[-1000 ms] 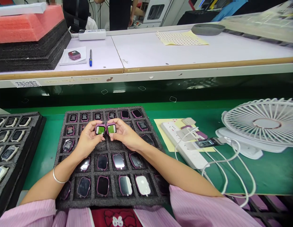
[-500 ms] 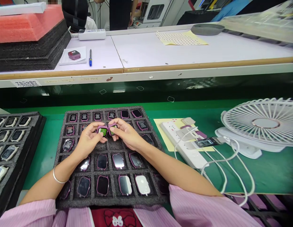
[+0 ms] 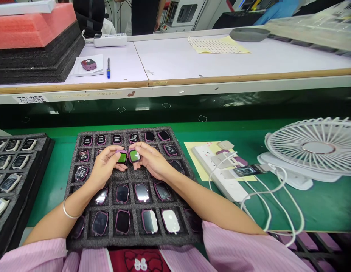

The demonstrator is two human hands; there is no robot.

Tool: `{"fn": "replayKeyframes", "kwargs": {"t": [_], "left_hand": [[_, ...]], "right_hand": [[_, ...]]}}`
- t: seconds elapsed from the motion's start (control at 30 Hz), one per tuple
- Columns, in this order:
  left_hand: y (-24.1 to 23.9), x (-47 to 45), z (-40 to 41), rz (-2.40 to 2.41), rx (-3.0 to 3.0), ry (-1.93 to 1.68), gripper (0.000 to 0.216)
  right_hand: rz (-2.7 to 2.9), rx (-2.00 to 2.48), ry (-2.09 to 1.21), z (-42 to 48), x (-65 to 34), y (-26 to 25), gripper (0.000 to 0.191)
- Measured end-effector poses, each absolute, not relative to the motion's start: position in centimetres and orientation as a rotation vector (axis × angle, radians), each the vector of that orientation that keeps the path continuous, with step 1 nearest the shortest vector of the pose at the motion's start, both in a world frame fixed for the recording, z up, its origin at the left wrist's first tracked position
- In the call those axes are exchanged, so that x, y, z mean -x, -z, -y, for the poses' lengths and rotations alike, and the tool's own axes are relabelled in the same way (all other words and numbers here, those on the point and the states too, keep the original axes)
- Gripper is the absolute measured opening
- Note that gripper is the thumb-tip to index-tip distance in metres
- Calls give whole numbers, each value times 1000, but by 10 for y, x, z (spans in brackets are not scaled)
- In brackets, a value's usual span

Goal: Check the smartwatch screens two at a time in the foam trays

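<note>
My left hand [image 3: 107,162] is closed on a purple smartwatch case [image 3: 122,157] with a green screen. A second purple smartwatch case [image 3: 134,155], also lit green, is pinched in my right hand [image 3: 148,158]. The two cases are side by side, screens facing me, with a thin gap between them. Both hands hover over a black foam tray [image 3: 132,205] divided into square compartments. Several purple watch cases [image 3: 122,193] lie in it, some with white text on dark screens, others dark or reflecting light. My hands hide some middle compartments.
Another foam tray [image 3: 36,166] with pale watch cases stands left. To the right are a white power strip [image 3: 221,173], cables and a white fan [image 3: 311,147]. A raised shelf [image 3: 170,60] behind bears stacked foam [image 3: 36,60], a pen [image 3: 108,68] and a watch case [image 3: 89,64]. People stand beyond.
The two watch cases have moved slightly apart and their green screens show more fully. My right thumb has shifted on its case. Both hands stay over the tray.
</note>
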State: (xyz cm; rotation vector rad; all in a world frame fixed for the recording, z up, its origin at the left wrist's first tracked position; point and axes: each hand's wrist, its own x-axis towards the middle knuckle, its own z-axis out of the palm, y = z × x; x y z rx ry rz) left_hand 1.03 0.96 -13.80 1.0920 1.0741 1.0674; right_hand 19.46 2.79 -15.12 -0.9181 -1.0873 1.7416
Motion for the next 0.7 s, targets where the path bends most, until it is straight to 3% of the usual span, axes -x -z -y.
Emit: {"fn": "replayKeyframes", "kwargs": {"t": [0.7], "left_hand": [[141, -10, -12, -1000, -1103, -1140, 58]], "right_hand": [[1160, 810, -1716, -27, -196, 160, 48]]}}
